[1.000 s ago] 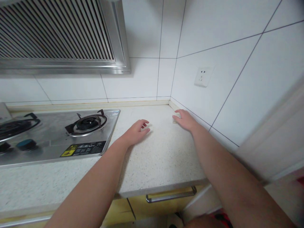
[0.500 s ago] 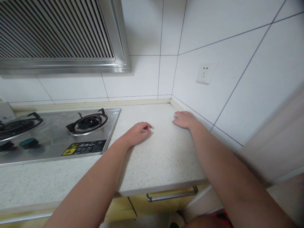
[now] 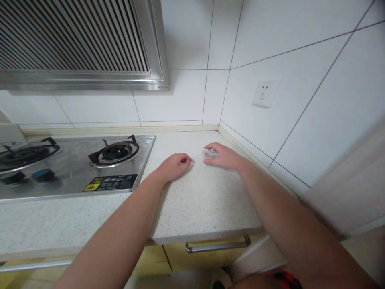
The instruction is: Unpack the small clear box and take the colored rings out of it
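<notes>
My left hand (image 3: pixel 173 164) rests on the speckled white countertop (image 3: pixel 198 200) with its fingers curled under; nothing shows in them. Just to its right, my right hand (image 3: pixel 221 156) lies low on the counter. Its fingers are pinched round a small pale object (image 3: pixel 210 151) that I cannot name. The two hands are a short gap apart, near the back right corner of the counter.
A steel gas stove (image 3: pixel 72 176) with a burner (image 3: pixel 116 150) and a blue knob (image 3: pixel 43 174) fills the left of the counter. A range hood (image 3: pixel 75 40) hangs above it. A wall socket (image 3: pixel 265 93) sits on the right tiled wall. A drawer handle (image 3: pixel 218 245) lies under the counter's front edge.
My right hand has slid left from the wall corner towards my left hand, with the small pale object under its fingers. My left hand's fingers have curled in a little.
</notes>
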Available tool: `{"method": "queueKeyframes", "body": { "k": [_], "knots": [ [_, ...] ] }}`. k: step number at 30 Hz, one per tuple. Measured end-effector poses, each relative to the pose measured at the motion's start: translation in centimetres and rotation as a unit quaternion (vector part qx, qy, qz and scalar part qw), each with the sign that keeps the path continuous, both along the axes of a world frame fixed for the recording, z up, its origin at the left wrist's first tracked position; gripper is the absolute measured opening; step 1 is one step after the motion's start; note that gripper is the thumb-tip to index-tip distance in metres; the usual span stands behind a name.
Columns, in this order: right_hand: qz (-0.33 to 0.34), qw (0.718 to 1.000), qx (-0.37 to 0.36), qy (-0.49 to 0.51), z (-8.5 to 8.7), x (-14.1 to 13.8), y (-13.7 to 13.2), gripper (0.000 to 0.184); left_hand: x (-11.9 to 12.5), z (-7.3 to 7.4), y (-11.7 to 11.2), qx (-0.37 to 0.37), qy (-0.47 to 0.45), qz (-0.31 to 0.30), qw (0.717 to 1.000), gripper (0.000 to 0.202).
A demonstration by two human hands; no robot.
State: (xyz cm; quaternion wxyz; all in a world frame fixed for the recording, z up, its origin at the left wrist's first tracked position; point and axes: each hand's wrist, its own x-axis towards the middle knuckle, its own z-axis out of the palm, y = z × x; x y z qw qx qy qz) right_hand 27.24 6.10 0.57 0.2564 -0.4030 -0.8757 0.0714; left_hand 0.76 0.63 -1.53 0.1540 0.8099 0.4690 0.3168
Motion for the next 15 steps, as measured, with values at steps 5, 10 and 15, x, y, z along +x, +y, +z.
{"method": "queueKeyframes", "body": {
  "k": [5, 10, 15],
  "knots": [
    [0.133, 0.991, -0.006, -0.025, 1.1, -3.9, -3.6, 0.068, -0.9, 0.2, 0.9, 0.004, -0.032, 0.163, 0.986, 0.027],
    [0.194, 0.978, -0.019, -0.072, 0.7, -6.1, -5.4, 0.082, -1.3, 0.1, 1.3, -0.004, -0.058, 0.202, 0.978, 0.024],
    [0.197, 0.974, -0.046, -0.097, -0.2, -6.6, -5.5, 0.091, -1.0, -0.1, 1.2, -0.011, -0.057, 0.186, 0.981, 0.025]
  ]
}}
